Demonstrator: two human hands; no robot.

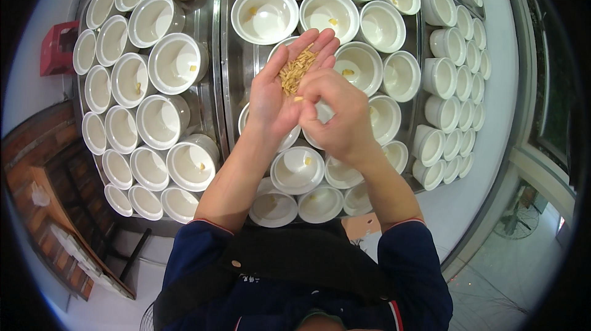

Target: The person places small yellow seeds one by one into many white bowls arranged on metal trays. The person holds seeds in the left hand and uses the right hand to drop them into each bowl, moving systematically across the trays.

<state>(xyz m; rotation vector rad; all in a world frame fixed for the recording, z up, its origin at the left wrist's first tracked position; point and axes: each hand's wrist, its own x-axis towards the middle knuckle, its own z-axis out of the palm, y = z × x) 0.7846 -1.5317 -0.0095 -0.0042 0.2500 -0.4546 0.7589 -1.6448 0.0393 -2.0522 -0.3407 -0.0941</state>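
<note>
My left hand point(272, 95) is palm up, cupping a pile of small tan dried strips point(296, 71), cut short; their exact kind cannot be told. Close above that palm, my right hand point(344, 111) pinches one pale yellow strip point(298, 98) between thumb and fingertips. Both hands are over a metal tray point(259, 56) of round white cups. A yellow piece lies inside a cup point(328, 14) just beyond my fingers, and another in a cup point(298, 169) nearer my body. My hands and forearms partly hide several cups in the middle.
On the left, a second metal tray point(210, 21) bears more white cups point(177, 64), some with a yellow piece inside. Rows of white cups point(441, 77) stand on the right. A red plastic object point(59, 48) sits at far left. A glazed frame point(538, 164) borders the right side.
</note>
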